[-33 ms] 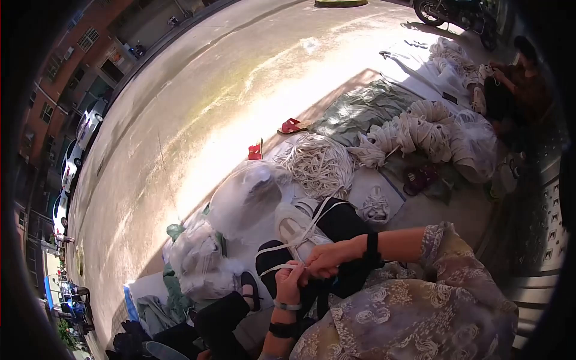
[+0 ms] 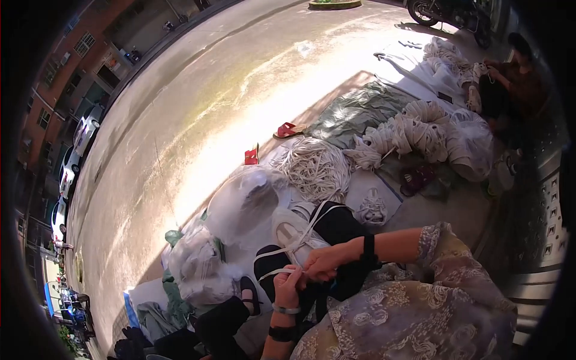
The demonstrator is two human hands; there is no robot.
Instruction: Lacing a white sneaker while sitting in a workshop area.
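Note:
A white shoe [image 2: 289, 227] rests between my dark-trousered knees, its toe pointing away from me. White shoelace [image 2: 268, 254] loops out from it over both knees. My left hand [image 2: 288, 284] is closed, pinching the lace close to the shoe's near end. Right beside it, my right hand [image 2: 324, 262] is closed too, its fingers bent against the left fingertips. The lace runs in between the two hands, and the exact grip of the right fingers is hidden.
A heap of white laces [image 2: 316, 168] lies ahead, with bundled laces [image 2: 423, 135] to its right. White plastic bags [image 2: 246, 195] sit to the left. Another white shoe [image 2: 373, 207] and red sandals [image 2: 288, 130] are nearby. One person [image 2: 522, 78] sits far right; another person's foot [image 2: 248, 296] shows at left.
The whole view has shifted slightly. Both hands keep nearly the same closed pose at the lace.

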